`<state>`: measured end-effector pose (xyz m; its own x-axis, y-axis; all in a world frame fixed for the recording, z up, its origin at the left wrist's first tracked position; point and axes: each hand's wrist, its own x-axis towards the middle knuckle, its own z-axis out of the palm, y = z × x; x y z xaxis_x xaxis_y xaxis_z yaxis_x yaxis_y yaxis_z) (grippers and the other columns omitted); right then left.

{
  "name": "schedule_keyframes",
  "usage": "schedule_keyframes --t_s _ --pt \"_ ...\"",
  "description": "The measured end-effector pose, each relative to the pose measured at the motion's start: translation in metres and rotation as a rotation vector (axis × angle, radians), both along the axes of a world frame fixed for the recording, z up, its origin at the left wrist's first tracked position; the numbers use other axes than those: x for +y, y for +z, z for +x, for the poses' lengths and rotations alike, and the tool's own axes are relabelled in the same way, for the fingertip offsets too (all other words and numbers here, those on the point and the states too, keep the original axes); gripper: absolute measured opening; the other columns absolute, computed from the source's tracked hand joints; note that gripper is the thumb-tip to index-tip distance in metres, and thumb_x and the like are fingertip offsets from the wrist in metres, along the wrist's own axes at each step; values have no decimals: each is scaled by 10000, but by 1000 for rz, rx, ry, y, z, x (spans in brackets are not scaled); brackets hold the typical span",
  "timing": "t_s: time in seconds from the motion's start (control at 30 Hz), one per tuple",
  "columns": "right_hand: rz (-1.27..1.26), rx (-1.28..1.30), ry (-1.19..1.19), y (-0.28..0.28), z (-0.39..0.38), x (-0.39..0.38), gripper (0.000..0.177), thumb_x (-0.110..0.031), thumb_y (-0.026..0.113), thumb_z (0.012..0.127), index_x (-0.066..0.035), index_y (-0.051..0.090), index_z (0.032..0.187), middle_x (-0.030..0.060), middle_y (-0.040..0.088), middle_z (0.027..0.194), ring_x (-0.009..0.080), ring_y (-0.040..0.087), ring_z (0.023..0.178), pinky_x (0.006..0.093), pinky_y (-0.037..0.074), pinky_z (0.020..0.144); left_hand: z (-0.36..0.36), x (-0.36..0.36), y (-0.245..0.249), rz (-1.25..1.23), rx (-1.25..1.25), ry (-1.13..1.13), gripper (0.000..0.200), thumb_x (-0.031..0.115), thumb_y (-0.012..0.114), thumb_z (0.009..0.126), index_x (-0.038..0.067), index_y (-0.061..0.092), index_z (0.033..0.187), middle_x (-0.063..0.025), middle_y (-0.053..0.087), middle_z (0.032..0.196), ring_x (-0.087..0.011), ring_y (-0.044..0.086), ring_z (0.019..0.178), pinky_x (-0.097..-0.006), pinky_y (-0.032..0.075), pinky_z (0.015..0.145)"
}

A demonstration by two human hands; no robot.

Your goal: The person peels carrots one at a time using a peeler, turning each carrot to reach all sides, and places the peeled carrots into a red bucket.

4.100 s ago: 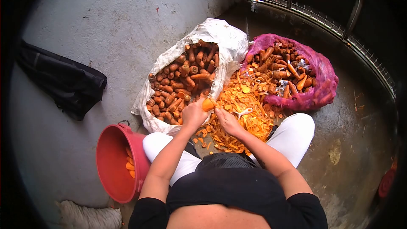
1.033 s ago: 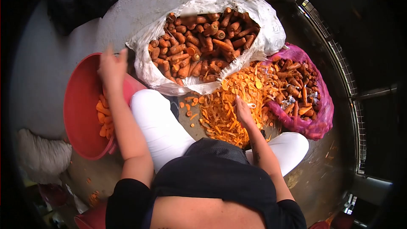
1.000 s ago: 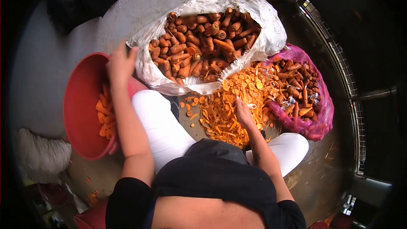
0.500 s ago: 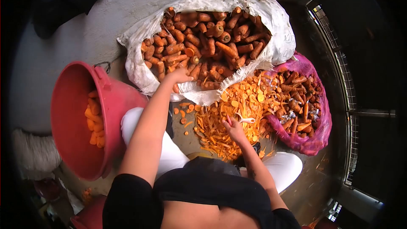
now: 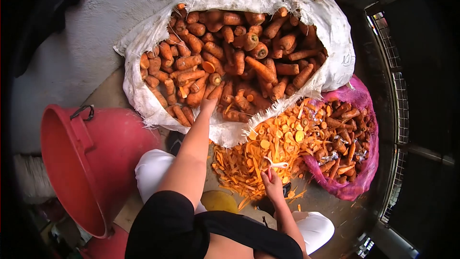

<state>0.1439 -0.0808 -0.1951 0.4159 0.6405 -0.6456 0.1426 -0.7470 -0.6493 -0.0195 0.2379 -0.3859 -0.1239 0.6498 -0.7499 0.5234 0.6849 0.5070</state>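
A large white woven sack [image 5: 134,86] lies open, full of unpeeled carrots [image 5: 261,69]. My left hand [image 5: 209,104] reaches over its near edge into the pile, right at a carrot [image 5: 216,91]; its fingers are mostly hidden among the carrots. My right hand [image 5: 273,187] is closed around the handle of a peeler [image 5: 277,164] with a red grip and a pale head. That peeler is over a heap of orange peelings and cut carrot ends [image 5: 254,156] on the floor, in front of my legs.
A big red bucket [image 5: 115,139] lies tilted at my left, its mouth facing left. To the right of the peelings, a pink mesh sack [image 5: 369,163] holds more carrots and scraps. A grey wall [image 5: 129,5] stands behind, and a metal grille [image 5: 400,105] runs along the right.
My left hand has moved deeper into the sack of carrots. The view has shifted, and the peeled carrots inside the bucket no longer show. My right hand still holds the peeler.
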Motion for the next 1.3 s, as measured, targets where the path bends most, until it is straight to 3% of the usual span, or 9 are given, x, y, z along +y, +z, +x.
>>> schedule_keyframes --t_s 0.2,0.23,0.47,0.7,0.77,0.87,1.13,1.27,1.3 --pt "-44 -2 -41 -18 8 -5 272 -265 580 907 -1 530 865 97 451 615 171 418 575 326 402 568 24 -5 -28 62 -326 521 598 267 773 731 -31 540 1193 -156 593 1166 -256 574 1048 -364 491 817" --pt "-77 3 -32 -21 9 -7 183 -189 571 930 -23 548 854 -35 466 670 65 378 594 234 341 536 25 -3 -38 113 -276 506 637 221 818 687 -85 521 1160 -173 590 1165 -253 581 1036 -336 473 859" --pt "-53 32 -55 -29 7 -14 174 -176 565 933 -14 557 872 -34 464 670 59 375 596 227 335 534 32 -13 -45 250 236 462 702 249 866 588 -47 508 1115 -239 611 1090 -371 584 1048 -413 464 915" --pt "52 26 -34 -3 2 4 177 -186 550 942 -11 557 913 -42 452 674 53 382 611 224 338 546 22 -6 42 225 341 99 755 485 765 629 13 502 1156 -233 621 1081 -396 597 1002 -441 483 864" --pt "71 12 -34 -3 2 2 182 -196 552 941 -18 554 907 -45 445 664 51 383 607 225 337 541 -2 -7 -8 287 191 168 749 476 763 646 26 499 1183 -209 643 1033 -360 637 892 -422 517 768" --pt "207 0 -55 -19 3 -4 178 -215 555 941 -50 547 878 -55 425 629 43 383 544 219 326 486 -18 -13 68 155 -244 192 680 474 736 722 29 500 1179 -103 643 810 -136 585 529 -248 486 462" --pt "498 328 -556 83 -5 28 296 -316 559 938 -80 505 1108 8 588 762 34 318 388 190 267 363 -22 -56 220 -81 -1082 -208 570 448 733 740 72 501 1101 -63 617 839 -145 620 647 -268 539 566" --pt "819 536 -543 123 -18 27 433 -316 546 942 -78 404 1274 149 614 1134 28 309 379 180 264 355 -16 -112 305 118 -978 -544 547 411 795 689 83 454 963 -85 588 888 -142 618 761 -307 559 669" --pt "818 530 -551 131 -25 29 425 -312 551 941 -88 407 1272 80 641 926 30 307 378 192 247 345 -20 -127 321 146 -944 -612 539 372 818 678 86 433 925 -87 579 858 -141 605 804 -298 533 675"
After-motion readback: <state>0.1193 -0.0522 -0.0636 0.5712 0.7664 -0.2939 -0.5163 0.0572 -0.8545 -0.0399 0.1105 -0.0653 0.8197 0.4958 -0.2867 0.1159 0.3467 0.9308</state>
